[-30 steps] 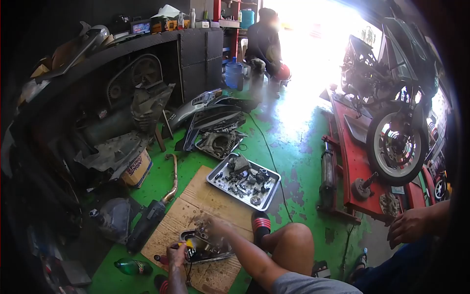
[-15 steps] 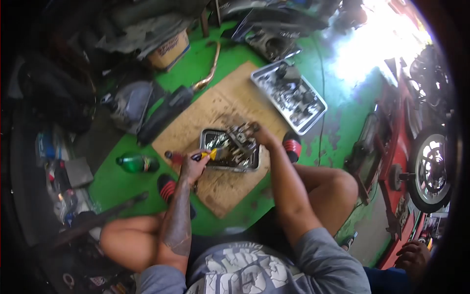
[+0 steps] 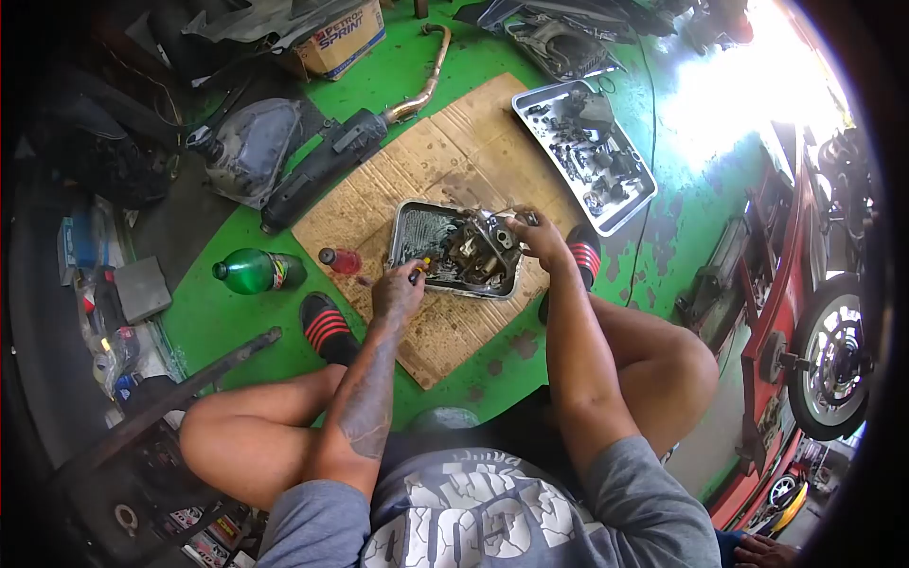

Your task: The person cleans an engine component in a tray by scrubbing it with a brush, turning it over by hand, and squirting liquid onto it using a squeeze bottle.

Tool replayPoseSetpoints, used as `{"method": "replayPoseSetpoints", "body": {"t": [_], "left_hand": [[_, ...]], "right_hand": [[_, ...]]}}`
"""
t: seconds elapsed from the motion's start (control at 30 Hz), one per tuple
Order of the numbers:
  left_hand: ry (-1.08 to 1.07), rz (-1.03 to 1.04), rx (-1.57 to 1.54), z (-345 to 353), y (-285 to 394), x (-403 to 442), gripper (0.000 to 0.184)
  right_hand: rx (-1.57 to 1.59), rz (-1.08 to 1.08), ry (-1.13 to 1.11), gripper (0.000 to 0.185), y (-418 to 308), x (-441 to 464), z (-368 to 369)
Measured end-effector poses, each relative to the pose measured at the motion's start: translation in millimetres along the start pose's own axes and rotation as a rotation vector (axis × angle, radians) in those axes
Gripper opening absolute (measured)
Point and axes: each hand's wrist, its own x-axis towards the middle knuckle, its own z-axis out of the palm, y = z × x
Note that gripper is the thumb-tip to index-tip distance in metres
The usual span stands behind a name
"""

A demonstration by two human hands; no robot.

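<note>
My left hand (image 3: 398, 290) is closed around a paintbrush (image 3: 422, 269) with a yellow and black handle, at the near left corner of a small metal tray (image 3: 399, 231). The bristles are hard to make out. Inside the tray, wet liquid shows on the left, and a greasy metal engine part (image 3: 481, 250) fills the right side. My right hand (image 3: 542, 240) grips the upper right end of that part, over the tray's right rim. Some of its fingers are hidden behind the metal.
Under the tray lies stained cardboard (image 3: 454, 142). A red bottle (image 3: 341, 260) and green bottle (image 3: 258, 272) stand left. A larger tray (image 3: 632, 194) of small parts sits back right, an exhaust (image 3: 331, 170) back left. Another person's hand (image 3: 765, 551) shows lower right.
The engine part now sits lower in the tray, and its blur has gone. My left hand with the paintbrush has moved to the tray's near left corner. The whole view has shifted slightly.
</note>
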Motion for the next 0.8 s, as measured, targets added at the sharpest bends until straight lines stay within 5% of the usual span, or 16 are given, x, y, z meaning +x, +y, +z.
{"method": "replayPoseSetpoints", "body": {"t": [0.4, 0.5, 0.6, 0.8], "left_hand": [[0.145, -0.029, -0.092, 5, -16, 7, 0.021], [0.015, -0.031, -0.061, -3, -19, 3, 0.021], [0.043, -0.205, -0.155, -24, -4, 7, 0.021], [0.114, -0.087, -0.073, 1, -21, 27, 0.022]], "right_hand": [[-0.056, -0.005, 0.106, 0.062, -1, 2, 14], [-0.098, 0.013, 0.128, 0.065, -9, 5, 17], [-0.108, 0.034, 0.145, 0.065, -9, 3, 17], [-0.155, -0.002, 0.181, 0.061, -8, 2, 23]]}}
